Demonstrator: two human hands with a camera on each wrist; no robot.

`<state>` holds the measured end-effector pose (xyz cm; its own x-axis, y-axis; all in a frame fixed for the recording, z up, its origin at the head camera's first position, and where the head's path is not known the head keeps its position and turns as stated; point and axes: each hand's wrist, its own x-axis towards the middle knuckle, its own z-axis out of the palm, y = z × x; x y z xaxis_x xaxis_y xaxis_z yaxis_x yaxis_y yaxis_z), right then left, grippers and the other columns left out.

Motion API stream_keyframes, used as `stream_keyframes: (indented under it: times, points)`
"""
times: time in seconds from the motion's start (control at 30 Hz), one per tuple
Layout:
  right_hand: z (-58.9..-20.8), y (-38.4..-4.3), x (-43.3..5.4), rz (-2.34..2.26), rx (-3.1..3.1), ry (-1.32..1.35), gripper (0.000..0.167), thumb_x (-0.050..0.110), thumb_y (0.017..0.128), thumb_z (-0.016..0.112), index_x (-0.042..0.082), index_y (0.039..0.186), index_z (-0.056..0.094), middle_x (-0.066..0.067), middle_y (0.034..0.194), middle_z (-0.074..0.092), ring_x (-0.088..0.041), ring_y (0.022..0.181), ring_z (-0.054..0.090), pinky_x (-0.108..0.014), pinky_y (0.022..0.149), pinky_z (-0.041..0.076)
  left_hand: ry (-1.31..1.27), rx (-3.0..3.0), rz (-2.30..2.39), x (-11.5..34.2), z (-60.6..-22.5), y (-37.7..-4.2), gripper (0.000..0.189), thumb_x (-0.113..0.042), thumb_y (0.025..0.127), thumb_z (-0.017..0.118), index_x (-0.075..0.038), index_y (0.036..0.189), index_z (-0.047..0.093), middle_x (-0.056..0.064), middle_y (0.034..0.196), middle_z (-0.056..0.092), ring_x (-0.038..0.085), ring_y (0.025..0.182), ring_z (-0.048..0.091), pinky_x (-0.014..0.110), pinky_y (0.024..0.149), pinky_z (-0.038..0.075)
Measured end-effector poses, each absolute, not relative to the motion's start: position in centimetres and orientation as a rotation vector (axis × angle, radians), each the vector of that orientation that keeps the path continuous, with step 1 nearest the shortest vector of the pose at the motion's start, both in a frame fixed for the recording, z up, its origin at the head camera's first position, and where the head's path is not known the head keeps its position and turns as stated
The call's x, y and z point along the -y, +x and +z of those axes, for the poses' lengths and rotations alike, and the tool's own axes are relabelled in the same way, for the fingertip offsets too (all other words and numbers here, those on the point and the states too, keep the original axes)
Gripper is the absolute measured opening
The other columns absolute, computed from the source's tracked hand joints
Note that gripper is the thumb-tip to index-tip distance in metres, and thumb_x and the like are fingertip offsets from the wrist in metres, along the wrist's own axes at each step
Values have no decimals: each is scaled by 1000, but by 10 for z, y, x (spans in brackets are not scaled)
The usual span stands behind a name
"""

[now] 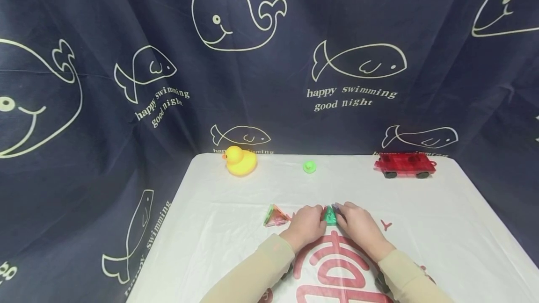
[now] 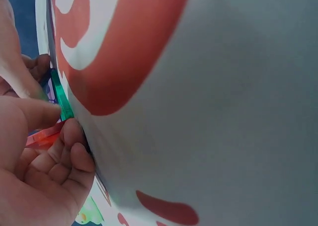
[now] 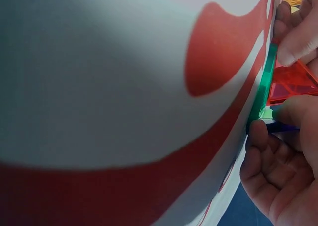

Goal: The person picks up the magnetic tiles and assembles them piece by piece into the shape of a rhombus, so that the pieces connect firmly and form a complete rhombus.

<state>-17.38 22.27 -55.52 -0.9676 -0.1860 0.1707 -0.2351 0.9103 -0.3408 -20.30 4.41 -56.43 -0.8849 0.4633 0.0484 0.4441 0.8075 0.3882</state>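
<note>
A green translucent triangular tile [image 1: 330, 217] lies on the white table, between the two hands. My left hand [image 1: 306, 224] pinches a red translucent tile [image 2: 48, 133] with thumb and fingers, along the left side of the green one. On the other side my right hand [image 1: 358, 224] pinches a dark blue tile [image 3: 283, 127], its fingertips right at the green tile's corner. Both tiles stand raised against the green tile's edges. Fingers hide much of the red and blue tiles in the head view.
Left of my left hand stands a small triangular structure of coloured tiles [image 1: 275, 217]. Along the back edge are a yellow toy duck [image 1: 242, 162], a small round green piece [image 1: 309, 167] and a red translucent wheeled car base [image 1: 406, 164]. A dark curtain [image 1: 269, 88] hangs behind the table [image 1: 219, 242].
</note>
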Motion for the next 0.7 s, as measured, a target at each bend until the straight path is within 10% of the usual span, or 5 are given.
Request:
stream_keyframes:
  times: [0.7]
  points:
    - [-555, -176, -217, 410, 2922, 396, 32, 14, 93, 75, 1, 122, 73, 1, 76, 53, -12, 62, 50, -39, 61, 55, 1024, -3141, 156, -51, -569, -194, 11, -21, 95, 67, -14, 103, 70, -3, 70, 64, 13, 61, 65, 28, 53, 53]
